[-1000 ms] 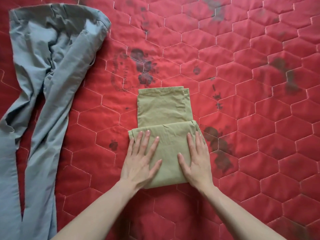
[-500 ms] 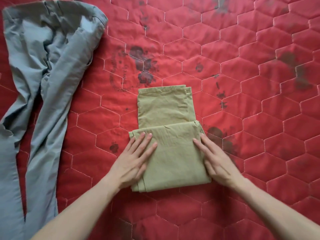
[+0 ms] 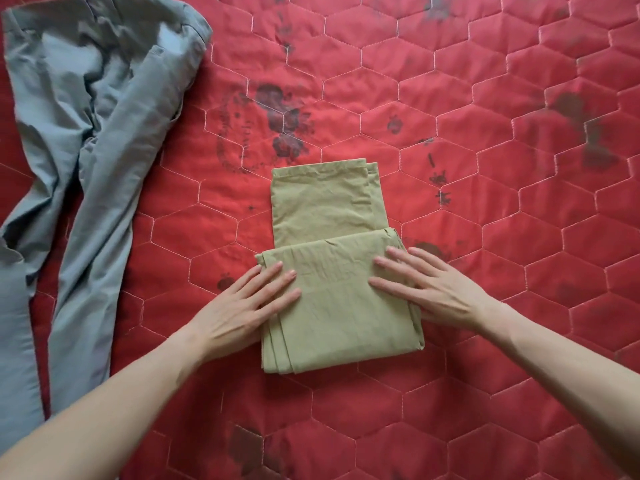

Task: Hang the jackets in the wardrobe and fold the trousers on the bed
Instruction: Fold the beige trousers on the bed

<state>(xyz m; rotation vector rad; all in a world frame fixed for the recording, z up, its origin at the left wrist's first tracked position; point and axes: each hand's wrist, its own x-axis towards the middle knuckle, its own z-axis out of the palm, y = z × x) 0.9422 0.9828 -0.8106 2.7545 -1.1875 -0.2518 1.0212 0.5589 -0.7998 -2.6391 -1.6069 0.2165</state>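
Olive-green trousers lie folded into a compact rectangle in the middle of the red quilted bed; a thicker folded layer covers the near half. My left hand rests flat on the left edge of that layer, fingers spread. On the right edge lies my right hand, also flat with fingers apart. Neither hand grips the cloth. Grey-blue trousers lie unfolded and crumpled along the left side of the bed, legs running toward me.
The red bedspread has hexagon stitching and dark printed patches. Bare quilt stretches to the right of the folded trousers and between them and the grey-blue pair.
Both hands slid apart from the middle of the folded layer to its left and right edges, pressing it flat. The trousers themselves stayed in place.
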